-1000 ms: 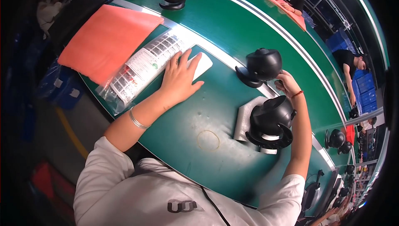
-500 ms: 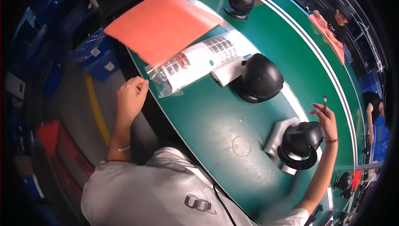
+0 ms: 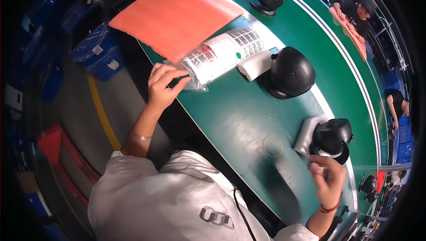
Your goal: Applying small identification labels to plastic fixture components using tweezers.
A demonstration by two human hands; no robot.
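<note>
The left hand (image 3: 163, 86) pinches the near end of the clear plastic packet (image 3: 224, 54), whose long axis runs far-right, while the right hand (image 3: 328, 183), fingers loosely curled, hovers beside the black helmet (image 3: 332, 138).

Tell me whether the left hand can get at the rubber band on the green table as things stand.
Probably yes: the left hand pinches a plastic bag, but bare table lies between it and the rubber band.

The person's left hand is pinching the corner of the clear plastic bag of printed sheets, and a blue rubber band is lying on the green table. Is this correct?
Not quite: the head view shows that the rubber band lying on the green table is yellow, not blue. The rest holds: the left hand is pinching the corner of the clear plastic bag of printed sheets.
</note>
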